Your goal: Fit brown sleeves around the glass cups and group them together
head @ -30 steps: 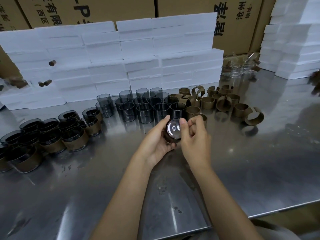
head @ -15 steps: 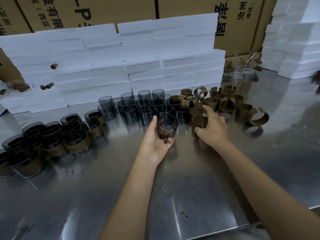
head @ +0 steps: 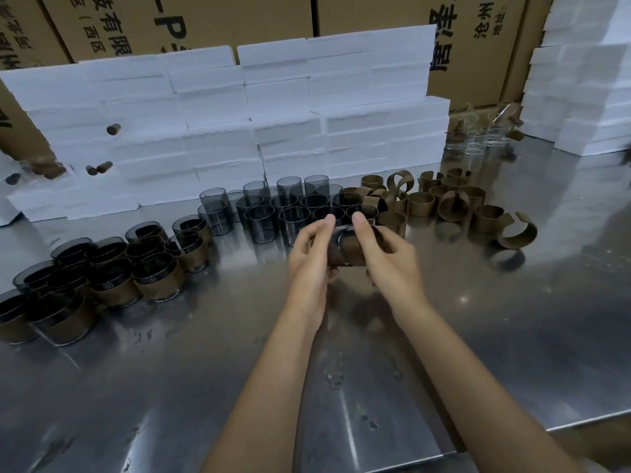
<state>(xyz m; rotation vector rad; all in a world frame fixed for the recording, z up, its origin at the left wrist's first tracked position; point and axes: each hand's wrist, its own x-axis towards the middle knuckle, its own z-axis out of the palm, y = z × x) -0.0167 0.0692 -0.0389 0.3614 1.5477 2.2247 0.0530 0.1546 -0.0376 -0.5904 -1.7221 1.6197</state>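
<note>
Midair, left hand [head: 312, 254] grips a smoky glass cup [head: 336, 245]; right hand [head: 386, 252] curls round a matte brown sleeve [head: 353, 249] against it. Steel table [head: 444, 353] glossy, smudged.

Dim overhead light, soft glare streaks on the steel table [head: 478, 336], wide-angle bending at edges, slight overall blur

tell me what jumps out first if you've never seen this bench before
Dead centre, the left hand and right hand hold a glass cup above the steel table with a brown sleeve on it. Behind them stand bare smoky cups, with loose sleeves to the right. Finished sleeved cups cluster at the left, in front of a wall of white foam blocks.
</note>
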